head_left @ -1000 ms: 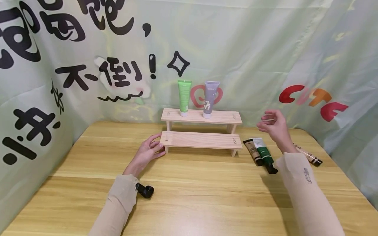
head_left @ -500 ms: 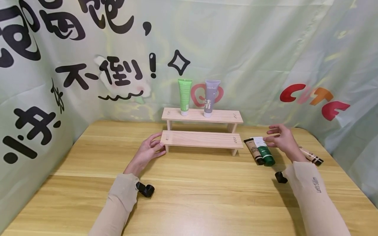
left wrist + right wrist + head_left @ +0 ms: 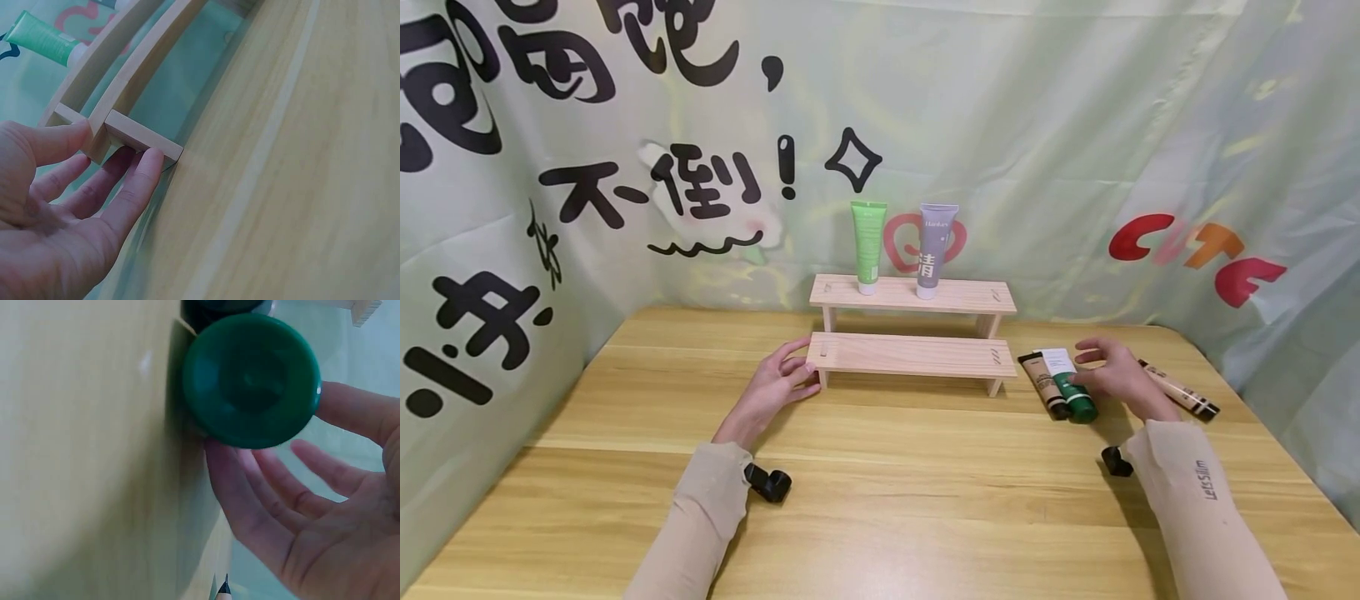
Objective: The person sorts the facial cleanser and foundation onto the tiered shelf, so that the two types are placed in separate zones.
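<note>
A two-tier wooden display stand (image 3: 910,354) stands on the table. My left hand (image 3: 767,387) holds the left end of its lower step; in the left wrist view the thumb lies at the board (image 3: 103,134) and fingertips at the leg (image 3: 140,134). My right hand (image 3: 1123,379) is at a green-and-white squeeze tube (image 3: 1071,387) lying on the table. In the right wrist view, its thumb and index finger pinch the tube around the round green cap (image 3: 250,381). Beside that tube lies a beige tube with a black cap (image 3: 1043,385).
On the upper step stand a green tube (image 3: 869,250) and a purple tube (image 3: 936,250), both upright on their caps. A slim beige-and-black tube (image 3: 1180,392) lies right of my right hand. A printed cloth (image 3: 1000,125) hangs behind the wooden table (image 3: 925,500).
My right hand has come down from above the table to the green-and-white tube, whose cap end has shifted slightly. My left hand stays at the stand.
</note>
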`<state>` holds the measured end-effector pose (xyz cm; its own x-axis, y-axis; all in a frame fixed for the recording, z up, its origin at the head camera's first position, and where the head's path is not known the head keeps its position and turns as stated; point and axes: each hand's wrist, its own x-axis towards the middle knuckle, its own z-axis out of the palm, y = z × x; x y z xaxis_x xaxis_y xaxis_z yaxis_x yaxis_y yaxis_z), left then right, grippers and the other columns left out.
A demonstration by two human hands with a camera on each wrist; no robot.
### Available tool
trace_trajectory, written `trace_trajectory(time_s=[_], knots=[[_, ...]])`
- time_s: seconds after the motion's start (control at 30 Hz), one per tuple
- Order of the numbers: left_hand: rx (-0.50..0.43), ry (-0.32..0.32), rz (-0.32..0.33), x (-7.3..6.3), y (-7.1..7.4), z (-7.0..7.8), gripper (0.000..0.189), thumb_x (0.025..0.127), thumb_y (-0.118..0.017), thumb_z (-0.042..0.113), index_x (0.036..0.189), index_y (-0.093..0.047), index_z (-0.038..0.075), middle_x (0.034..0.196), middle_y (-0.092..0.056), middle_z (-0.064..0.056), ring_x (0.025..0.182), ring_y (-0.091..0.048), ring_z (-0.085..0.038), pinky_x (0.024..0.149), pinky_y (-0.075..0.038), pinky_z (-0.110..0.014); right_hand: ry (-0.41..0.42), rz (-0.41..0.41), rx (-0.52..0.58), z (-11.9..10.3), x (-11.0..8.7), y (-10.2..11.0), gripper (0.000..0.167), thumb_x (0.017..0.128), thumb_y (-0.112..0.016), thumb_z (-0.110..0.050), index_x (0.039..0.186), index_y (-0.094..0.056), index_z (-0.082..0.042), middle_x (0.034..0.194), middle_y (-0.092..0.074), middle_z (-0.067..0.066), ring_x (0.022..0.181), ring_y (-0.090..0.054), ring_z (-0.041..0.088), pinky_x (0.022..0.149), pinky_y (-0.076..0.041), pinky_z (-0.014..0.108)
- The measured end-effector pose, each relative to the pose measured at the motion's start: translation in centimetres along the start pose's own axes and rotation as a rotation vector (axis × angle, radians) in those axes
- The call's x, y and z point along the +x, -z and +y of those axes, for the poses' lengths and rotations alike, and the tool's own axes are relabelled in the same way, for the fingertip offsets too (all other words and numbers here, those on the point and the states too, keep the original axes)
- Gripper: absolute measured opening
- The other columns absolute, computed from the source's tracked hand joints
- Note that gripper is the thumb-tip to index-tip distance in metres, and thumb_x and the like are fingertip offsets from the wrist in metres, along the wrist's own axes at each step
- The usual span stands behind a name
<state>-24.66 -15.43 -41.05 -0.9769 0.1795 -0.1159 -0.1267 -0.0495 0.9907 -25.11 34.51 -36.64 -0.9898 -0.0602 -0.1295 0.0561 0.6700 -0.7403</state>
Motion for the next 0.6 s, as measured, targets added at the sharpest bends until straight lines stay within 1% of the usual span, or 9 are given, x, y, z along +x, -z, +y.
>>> trace_trajectory(time_s=[0.1, 0.23, 0.3, 0.37, 0.47, 0.6], knots=[[-0.002, 0.001, 0.001, 0.0, 0.0, 0.1, 0.053, 0.107, -0.043, -0.003, 0.158, -0.031, 0.007, 0.137, -0.049, -0.026, 0.124, -0.053, -0.038, 0.100, -0.054, -0.039, -0.037, -0.054, -0.019, 0.0, 0.0, 0.1, 0.067, 0.096, -0.066, -0.004, 0.144, -0.027, 0.021, 0.133, -0.040, 0.044, 0.108, -0.056, 0.043, 0.074, -0.059, 0.033], [0.002, -0.003, 0.006, 0.0, -0.1, 0.1, 0.053, 0.107, -0.044, -0.003, 0.158, -0.032, 0.007, 0.137, -0.050, -0.027, 0.123, -0.054, -0.037, 0.099, -0.055, -0.038, -0.119, -0.151, -0.002, -0.3, 0.0, 0.3, 0.074, 0.098, -0.065, -0.012, 0.147, -0.020, 0.022, 0.135, -0.038, 0.044, 0.096, -0.062, 0.028, 0.073, -0.060, 0.034], [0.005, -0.006, 0.007, 0.0, -0.1, 0.1, 0.053, 0.107, -0.044, -0.003, 0.158, -0.032, 0.007, 0.138, -0.050, -0.028, 0.123, -0.054, -0.037, 0.099, -0.056, -0.038, -0.159, -0.181, 0.020, -0.5, 0.1, 0.4, 0.076, 0.099, -0.064, -0.014, 0.148, -0.017, 0.022, 0.135, -0.038, 0.044, 0.090, -0.064, 0.022, 0.073, -0.061, 0.035], [0.002, -0.006, 0.009, 0.0, -0.2, 0.0, 0.053, 0.107, -0.045, -0.003, 0.157, -0.033, 0.007, 0.138, -0.050, -0.028, 0.122, -0.055, -0.037, 0.098, -0.056, -0.037, -0.181, -0.183, 0.043, -0.6, 0.1, 0.4, 0.077, 0.099, -0.064, -0.013, 0.149, -0.016, 0.022, 0.135, -0.040, 0.043, 0.086, -0.065, 0.020, 0.072, -0.062, 0.037], [-0.001, -0.008, 0.008, 0.1, -0.2, 0.0, 0.053, 0.107, -0.045, -0.003, 0.157, -0.033, 0.006, 0.138, -0.050, -0.028, 0.122, -0.055, -0.037, 0.098, -0.056, -0.038, -0.188, -0.155, 0.057, -0.7, 0.1, 0.5, 0.077, 0.100, -0.064, -0.013, 0.150, -0.016, 0.021, 0.133, -0.042, 0.041, 0.085, -0.065, 0.019, 0.073, -0.062, 0.038], [-0.009, -0.009, 0.006, 0.1, -0.1, -0.1, 0.053, 0.107, -0.044, -0.003, 0.158, -0.032, 0.006, 0.137, -0.049, -0.028, 0.123, -0.054, -0.038, 0.099, -0.055, -0.038, -0.165, -0.100, 0.062, -1.1, 0.2, 0.8, 0.077, 0.100, -0.064, -0.014, 0.151, -0.017, 0.017, 0.131, -0.043, 0.038, 0.090, -0.063, 0.021, 0.076, -0.061, 0.041]])
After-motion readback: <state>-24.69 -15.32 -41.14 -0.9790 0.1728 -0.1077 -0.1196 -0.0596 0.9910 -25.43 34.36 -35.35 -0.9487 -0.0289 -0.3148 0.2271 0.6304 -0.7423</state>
